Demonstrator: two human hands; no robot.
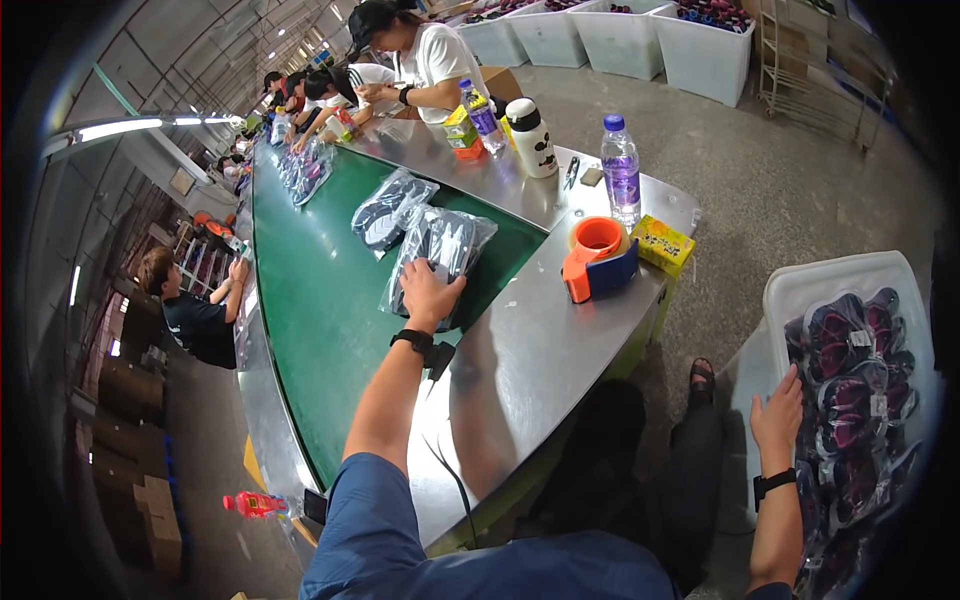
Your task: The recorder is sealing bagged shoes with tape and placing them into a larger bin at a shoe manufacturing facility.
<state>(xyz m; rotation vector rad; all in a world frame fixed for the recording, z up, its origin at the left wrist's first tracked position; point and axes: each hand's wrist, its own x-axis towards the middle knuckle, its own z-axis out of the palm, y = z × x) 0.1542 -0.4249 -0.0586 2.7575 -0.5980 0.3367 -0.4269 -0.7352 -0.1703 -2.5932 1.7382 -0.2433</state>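
Observation:
On the green conveyor belt (310, 330), my left hand (430, 295) grips the near edge of a clear plastic bag of dark shoes (450, 240). A second bag of dark shoes (385, 210) lies against it on the far left side. My right hand (778, 408) hangs at the left rim of a white bin (845, 275), fingers stretched out and nothing in them. Bagged dark shoes with reddish-purple patterns (845, 385) fill the bin. Each wrist wears a black band.
An orange and blue tape dispenser (598, 265), a yellow box (662, 245), a purple-labelled bottle (620, 170) and a white flask (531, 138) stand on the metal tabletop. More bagged shoes (305, 172) lie farther up the belt. Co-workers (430, 65) line the far side; another person (190, 305) is at left.

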